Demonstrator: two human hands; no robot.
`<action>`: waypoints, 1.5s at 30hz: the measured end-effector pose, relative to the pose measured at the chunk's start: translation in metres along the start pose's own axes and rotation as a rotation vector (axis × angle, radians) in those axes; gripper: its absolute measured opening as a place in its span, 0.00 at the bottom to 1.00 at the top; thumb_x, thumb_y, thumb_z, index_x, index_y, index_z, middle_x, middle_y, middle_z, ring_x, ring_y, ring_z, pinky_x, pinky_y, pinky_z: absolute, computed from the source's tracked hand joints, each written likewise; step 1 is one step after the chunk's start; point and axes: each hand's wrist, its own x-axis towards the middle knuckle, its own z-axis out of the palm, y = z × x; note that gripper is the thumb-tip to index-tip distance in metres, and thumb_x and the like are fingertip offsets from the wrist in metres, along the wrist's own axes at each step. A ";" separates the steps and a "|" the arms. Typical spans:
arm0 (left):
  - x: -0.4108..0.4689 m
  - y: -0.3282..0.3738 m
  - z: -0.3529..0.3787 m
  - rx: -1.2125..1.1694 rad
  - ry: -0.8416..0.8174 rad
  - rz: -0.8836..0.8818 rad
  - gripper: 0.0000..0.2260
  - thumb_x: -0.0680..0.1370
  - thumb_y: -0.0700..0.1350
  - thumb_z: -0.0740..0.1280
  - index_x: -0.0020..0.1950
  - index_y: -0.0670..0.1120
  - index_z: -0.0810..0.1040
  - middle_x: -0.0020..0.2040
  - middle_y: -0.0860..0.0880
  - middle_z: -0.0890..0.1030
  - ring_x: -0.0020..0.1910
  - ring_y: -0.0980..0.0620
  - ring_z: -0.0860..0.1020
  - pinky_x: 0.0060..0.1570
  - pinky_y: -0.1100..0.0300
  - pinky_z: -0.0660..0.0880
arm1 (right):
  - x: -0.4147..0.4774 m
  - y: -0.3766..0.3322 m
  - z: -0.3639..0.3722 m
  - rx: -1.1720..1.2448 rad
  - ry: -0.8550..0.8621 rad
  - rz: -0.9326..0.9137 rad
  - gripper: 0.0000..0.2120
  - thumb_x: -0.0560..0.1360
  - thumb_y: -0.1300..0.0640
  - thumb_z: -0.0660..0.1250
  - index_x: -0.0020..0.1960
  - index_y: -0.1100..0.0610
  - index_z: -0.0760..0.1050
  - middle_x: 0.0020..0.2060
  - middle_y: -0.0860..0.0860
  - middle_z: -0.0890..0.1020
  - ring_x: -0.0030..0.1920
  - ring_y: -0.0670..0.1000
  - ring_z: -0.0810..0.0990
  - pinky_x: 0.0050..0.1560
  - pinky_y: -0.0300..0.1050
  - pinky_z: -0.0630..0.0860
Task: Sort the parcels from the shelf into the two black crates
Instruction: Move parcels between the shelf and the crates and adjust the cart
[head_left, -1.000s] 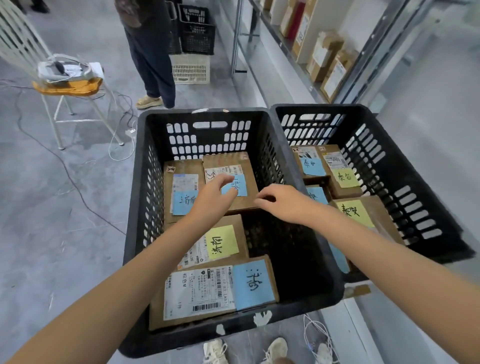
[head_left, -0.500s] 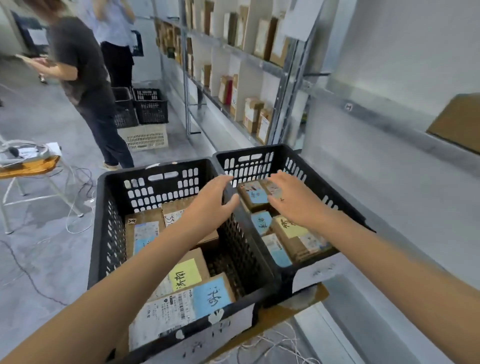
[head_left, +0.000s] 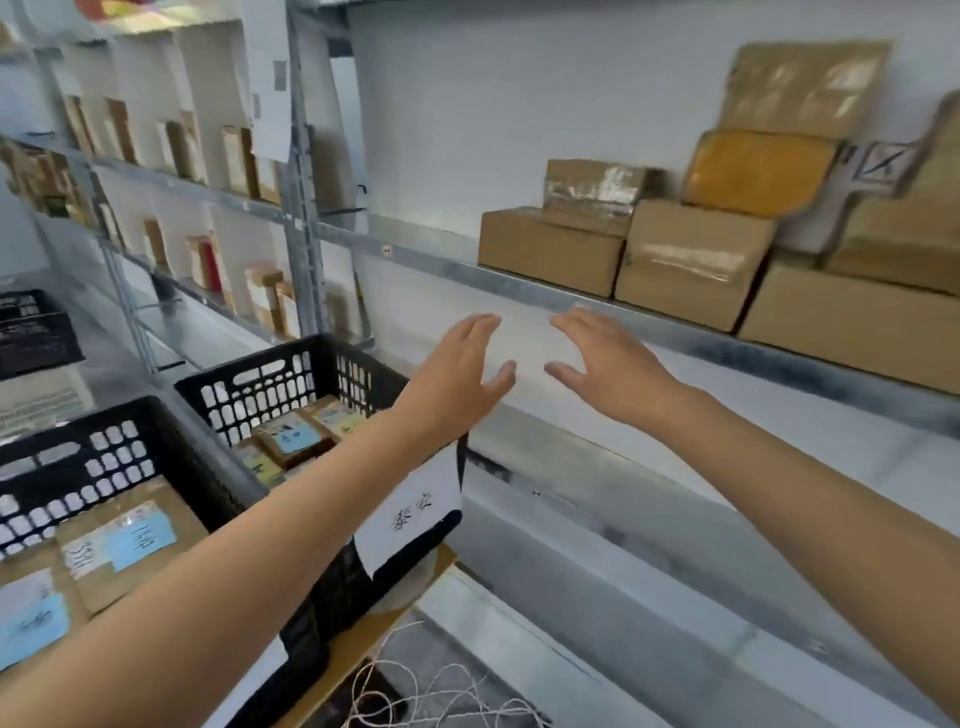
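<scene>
Left hand: the left hand (head_left: 457, 374) is raised in front of the edge of the galvanised metal shelf (head_left: 519, 283), palm turned inward. Its fingers (head_left: 480, 325) are straight, slightly spread, and hold nothing.
Right hand: the right hand (head_left: 608, 364) is level with the left and near it, palm facing it across a gap. Its fingers (head_left: 571, 319) are stretched out too and hold nothing.
Parcels on shelf: a cluster of brown cardboard parcels (head_left: 691, 254) stands on the shelf, above and to the right of both hands, touched by neither. A small taped brown box (head_left: 592, 189) rests on the leftmost ones, and a yellow padded envelope (head_left: 753, 171) lies on the box beside it.
Crates: the farther black slotted plastic crate (head_left: 291, 358) sits under the left forearm. Just beside it, at lower left, is the nearer black slotted plastic crate (head_left: 78, 421).
Crate contents: both crates hold flat brown sorted parcels (head_left: 135, 540) with blue or yellow sticky notes.
Label: a white paper sheet with handwritten characters (head_left: 415, 514) hangs on the front wall of the farther crate.
Background: upright boxes (head_left: 249, 171) stand on the shelving bays further along. A third black crate (head_left: 31, 327) is at the far left.
Floor: a tangle of white string (head_left: 415, 691) lies below the crates.
</scene>
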 end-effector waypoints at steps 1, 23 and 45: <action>0.008 0.018 0.007 -0.013 -0.005 0.034 0.27 0.82 0.51 0.62 0.78 0.43 0.60 0.78 0.47 0.63 0.77 0.51 0.59 0.73 0.60 0.55 | -0.011 0.013 -0.014 -0.006 0.029 0.039 0.27 0.80 0.46 0.63 0.76 0.53 0.62 0.75 0.49 0.65 0.74 0.53 0.62 0.70 0.48 0.62; 0.144 0.279 0.079 -0.338 -0.175 0.402 0.25 0.82 0.50 0.63 0.78 0.48 0.62 0.73 0.49 0.69 0.69 0.52 0.70 0.59 0.63 0.64 | -0.128 0.198 -0.175 -0.183 0.339 0.570 0.27 0.81 0.46 0.61 0.76 0.55 0.62 0.71 0.54 0.69 0.72 0.58 0.66 0.70 0.55 0.66; 0.232 0.344 0.111 -0.869 -0.182 0.089 0.19 0.82 0.44 0.62 0.73 0.46 0.67 0.55 0.56 0.73 0.51 0.57 0.72 0.41 0.69 0.66 | -0.107 0.314 -0.245 0.627 0.661 0.764 0.38 0.76 0.51 0.68 0.79 0.50 0.50 0.63 0.50 0.73 0.60 0.52 0.74 0.55 0.44 0.71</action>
